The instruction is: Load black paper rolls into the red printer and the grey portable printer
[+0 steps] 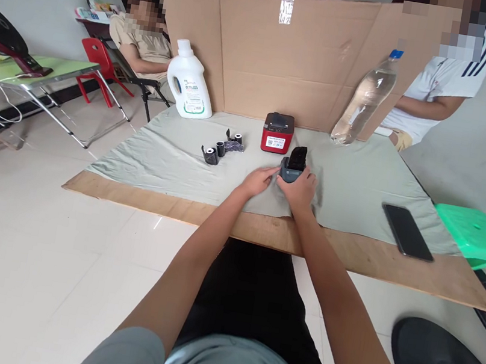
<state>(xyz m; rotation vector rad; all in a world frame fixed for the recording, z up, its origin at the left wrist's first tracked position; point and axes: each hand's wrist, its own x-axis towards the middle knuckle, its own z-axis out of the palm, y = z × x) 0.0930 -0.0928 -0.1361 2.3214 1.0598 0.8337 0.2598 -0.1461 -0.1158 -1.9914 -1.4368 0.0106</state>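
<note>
A small dark grey label printer [290,174] stands on the cloth with its black lid [298,157] raised. My right hand [300,189] wraps round its near right side, thumb across the front, gripping it. From the left, my left hand [257,182] reaches toward the printer with its fingers stretched out, the fingertips at or very near its side. Right behind it is a red and black box-shaped device [277,133] with a white label. To the left lie several black rolls [211,156] with loose dark film. What is inside the printer is too small to make out.
A white detergent jug [191,86] and a tilted water bottle [367,97] stand before a cardboard screen [283,60]. A phone [408,232] lies near the table's front right edge. A green stool [476,236] is beyond. Two people sit behind the screen's ends.
</note>
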